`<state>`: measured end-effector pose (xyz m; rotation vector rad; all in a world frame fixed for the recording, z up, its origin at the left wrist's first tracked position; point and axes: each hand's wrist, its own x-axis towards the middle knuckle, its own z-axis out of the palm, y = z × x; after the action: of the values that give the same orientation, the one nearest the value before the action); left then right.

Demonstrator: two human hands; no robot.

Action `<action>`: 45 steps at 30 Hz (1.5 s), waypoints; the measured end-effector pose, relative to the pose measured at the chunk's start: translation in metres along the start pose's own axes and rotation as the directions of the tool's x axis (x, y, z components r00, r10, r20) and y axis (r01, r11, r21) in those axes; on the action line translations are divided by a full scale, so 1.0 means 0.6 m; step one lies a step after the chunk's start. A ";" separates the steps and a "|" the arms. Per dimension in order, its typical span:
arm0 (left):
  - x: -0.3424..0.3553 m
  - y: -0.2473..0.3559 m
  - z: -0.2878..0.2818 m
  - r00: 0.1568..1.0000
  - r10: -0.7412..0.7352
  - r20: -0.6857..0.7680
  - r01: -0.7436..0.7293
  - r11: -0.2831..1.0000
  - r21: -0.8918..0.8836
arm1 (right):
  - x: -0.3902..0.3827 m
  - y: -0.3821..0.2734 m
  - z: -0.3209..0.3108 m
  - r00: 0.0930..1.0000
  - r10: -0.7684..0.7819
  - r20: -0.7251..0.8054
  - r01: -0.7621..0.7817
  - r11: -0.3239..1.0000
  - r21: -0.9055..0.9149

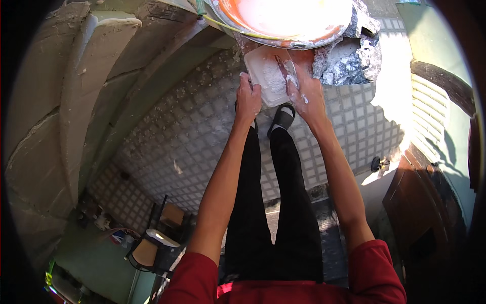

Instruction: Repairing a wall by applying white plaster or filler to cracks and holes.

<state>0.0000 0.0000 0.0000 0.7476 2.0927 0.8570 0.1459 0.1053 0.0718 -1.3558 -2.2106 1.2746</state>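
Note:
A shallow, clear plastic container (257, 71) with a white, pasty material in it is held out in front of me, above my feet. My left hand (248, 99) grips its left edge, thumb toward the near side. At the right side, my right hand (308, 96) is closed, with white smears on its fingers. A slim, brownish tool (279, 62) sticks out from those fingers over the container; its kind is hard to make out. Just beyond is a large round basin (243, 28) with an orange and white-smeared rim, its inside washed out by glare.
Crumpled silvery sheeting (349, 66) lies right of the basin. Large grey-beige sculpted panels (96, 55) rise along the left. Patterned tiles (197, 126) cover the floor under my dark sandals (282, 119). A chair (146, 252) stands lower left, a brown wooden piece (415, 202) at right.

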 end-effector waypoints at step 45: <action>-0.545 0.388 -0.539 0.968 -0.145 -0.207 -0.200 0.057 -0.978 | -0.311 -0.838 -0.243 0.636 -0.684 0.357 0.706 0.703 0.088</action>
<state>-0.0238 -0.2018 0.4737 -0.1863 1.0221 2.1774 0.0330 -0.0598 0.5900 -0.1509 -2.6225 1.1942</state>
